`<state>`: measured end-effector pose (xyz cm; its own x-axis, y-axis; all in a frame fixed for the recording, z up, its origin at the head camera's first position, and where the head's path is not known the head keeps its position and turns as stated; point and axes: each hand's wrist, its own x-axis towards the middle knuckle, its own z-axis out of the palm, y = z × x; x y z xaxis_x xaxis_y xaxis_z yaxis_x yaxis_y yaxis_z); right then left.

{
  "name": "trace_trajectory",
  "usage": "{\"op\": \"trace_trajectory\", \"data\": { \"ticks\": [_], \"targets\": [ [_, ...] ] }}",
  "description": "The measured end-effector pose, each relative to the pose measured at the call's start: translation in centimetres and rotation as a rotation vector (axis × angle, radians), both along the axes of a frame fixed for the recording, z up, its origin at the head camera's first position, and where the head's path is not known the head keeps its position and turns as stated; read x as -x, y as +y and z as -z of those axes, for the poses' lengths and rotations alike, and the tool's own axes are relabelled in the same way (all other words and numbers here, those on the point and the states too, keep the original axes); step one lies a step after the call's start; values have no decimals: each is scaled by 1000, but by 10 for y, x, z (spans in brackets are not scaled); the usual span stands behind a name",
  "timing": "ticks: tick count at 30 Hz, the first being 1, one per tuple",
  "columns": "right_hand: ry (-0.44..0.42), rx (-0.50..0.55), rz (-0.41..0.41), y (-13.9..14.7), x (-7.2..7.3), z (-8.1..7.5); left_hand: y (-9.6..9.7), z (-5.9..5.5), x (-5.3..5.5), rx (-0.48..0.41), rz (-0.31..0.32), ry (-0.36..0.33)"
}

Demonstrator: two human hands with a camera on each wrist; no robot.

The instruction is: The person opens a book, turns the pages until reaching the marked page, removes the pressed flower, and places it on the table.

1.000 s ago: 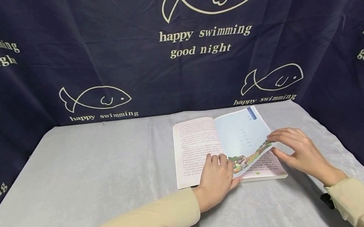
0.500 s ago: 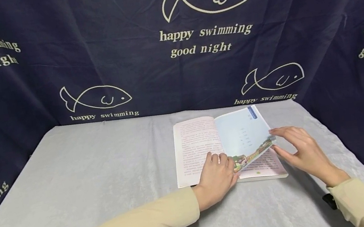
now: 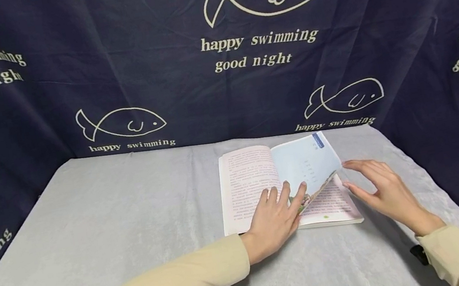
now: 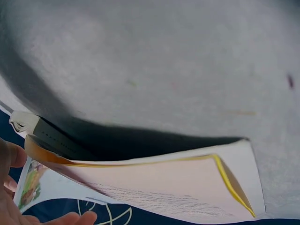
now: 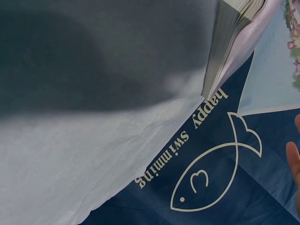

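An open book lies on the table, its left page (image 3: pixel 246 175) covered in printed text. A loose page (image 3: pixel 295 154), light blue with a landscape picture along its lower edge, stands lifted and curved over the text page (image 3: pixel 329 210) at the right. My left hand (image 3: pixel 271 219) rests across the middle of the book near the spine, fingers spread, fingertips over the blue page's lower part. To the right of that page, my right hand (image 3: pixel 385 192) has thumb and fingers apart, the index fingertip right at the page's edge. In the right wrist view its fingers (image 5: pixel 294 159) show beside the blue page.
A grey cloth (image 3: pixel 130 205) covers the table. Dark blue curtains (image 3: pixel 186 104) with white fish drawings and lettering hang behind and at both sides. The book's thick block of pages (image 5: pixel 229 47) shows edge-on in the right wrist view.
The fingers of my left hand have straightened and spread over the blue page. My right hand has shifted slightly right, and the page's lower corner has come out from between its thumb and fingers.
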<state>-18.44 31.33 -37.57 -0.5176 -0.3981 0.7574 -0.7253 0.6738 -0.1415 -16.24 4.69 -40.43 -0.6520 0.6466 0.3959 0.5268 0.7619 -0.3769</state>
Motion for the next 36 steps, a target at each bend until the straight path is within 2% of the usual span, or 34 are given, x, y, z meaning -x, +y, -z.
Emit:
{"op": "trace_trajectory", "data": {
  "ticks": [7, 14, 19, 26, 31, 36],
  "targets": [
    [-30, -36, 4, 3, -2, 3, -2, -2, 1, -4, 34, 8],
    [-144, -169, 12, 4, -6, 10, -5, -2, 1, -53, 92, 39],
    [-165, -220, 2, 3, -7, 14, -7, -2, 1, -71, 128, 57],
    [-201, -265, -17, 1, -8, 18, -10, -2, 1, -15, 114, 128],
    [-222, -277, -23, 1, -9, 21, -10, 1, 1, -49, 125, 198],
    [-259, -288, -14, 1, -13, 22, -10, 4, 0, -57, 94, 240]
  ]
}}
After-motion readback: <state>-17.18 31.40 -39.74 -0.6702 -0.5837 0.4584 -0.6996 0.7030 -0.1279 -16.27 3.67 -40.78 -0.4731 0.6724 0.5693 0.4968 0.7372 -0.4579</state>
